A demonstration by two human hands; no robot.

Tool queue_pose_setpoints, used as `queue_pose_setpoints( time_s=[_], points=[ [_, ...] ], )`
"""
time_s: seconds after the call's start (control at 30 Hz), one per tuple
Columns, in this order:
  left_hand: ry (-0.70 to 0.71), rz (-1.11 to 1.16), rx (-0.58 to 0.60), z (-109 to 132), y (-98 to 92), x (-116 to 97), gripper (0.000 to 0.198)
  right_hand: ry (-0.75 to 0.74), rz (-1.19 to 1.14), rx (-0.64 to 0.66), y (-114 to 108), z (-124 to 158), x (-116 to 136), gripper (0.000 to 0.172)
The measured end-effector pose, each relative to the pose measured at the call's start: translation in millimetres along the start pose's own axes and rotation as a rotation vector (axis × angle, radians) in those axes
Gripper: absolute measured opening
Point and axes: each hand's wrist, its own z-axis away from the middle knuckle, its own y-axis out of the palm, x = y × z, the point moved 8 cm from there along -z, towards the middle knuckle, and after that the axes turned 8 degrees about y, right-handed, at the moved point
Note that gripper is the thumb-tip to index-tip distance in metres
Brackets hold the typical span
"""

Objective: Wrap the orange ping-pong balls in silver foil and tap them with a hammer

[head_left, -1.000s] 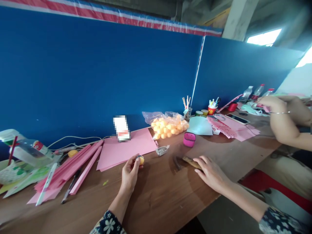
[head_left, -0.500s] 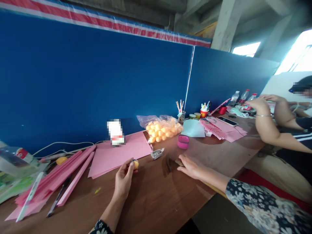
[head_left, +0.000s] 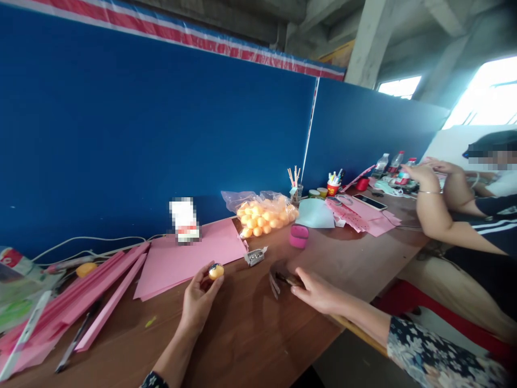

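Note:
My left hand (head_left: 196, 303) pinches an orange ping-pong ball (head_left: 217, 272) with a dark patch on top, holding it between thumb and fingers just above the brown table. My right hand (head_left: 315, 288) is wrapped round a claw hammer (head_left: 276, 281). Its dark head lies low over the tabletop, and the yellowish wooden handle runs back under my forearm. Between and beyond my hands is a small silver foil pack (head_left: 256, 256). A pink, open-topped case (head_left: 299, 236) stands behind the hammer.
A clear bag of orange balls (head_left: 264, 217) lies by the blue partition (head_left: 161, 118). Pink sheets (head_left: 189, 258), pink strips (head_left: 109, 280) and a pen (head_left: 75, 339) are at left. Farther right are a pen cup (head_left: 333, 187), a phone (head_left: 369, 202) and a seated person's arm (head_left: 434, 202).
The ball has turned slightly in my left hand, showing more of its orange side. The hammer head shows more clearly as it shifts a little left with my right hand. The view has shifted slightly.

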Motion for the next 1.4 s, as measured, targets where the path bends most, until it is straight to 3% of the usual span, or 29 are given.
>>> queue_pose_setpoints(
  time_s=[0.1,0.23,0.4,0.97,1.4],
  points=[
    [-0.011,-0.041,0.006,1,0.7,-2,0.057,0.053,-0.302,0.099,10,17,4,0.029],
    [0.023,-0.119,0.032,4,3.0,-11,0.057,0.066,-0.676,0.170,15,37,29,0.038],
    [0.068,-0.145,0.065,9,7.7,-17,0.051,0.092,-0.958,0.312,23,47,60,0.036],
    [0.126,-0.062,0.202,15,22.9,-16,0.045,-0.012,-1.062,0.390,50,31,107,0.036],
    [0.087,0.027,0.250,17,27.8,-13,0.048,-0.026,-1.021,0.400,52,28,115,0.038]
  ],
)
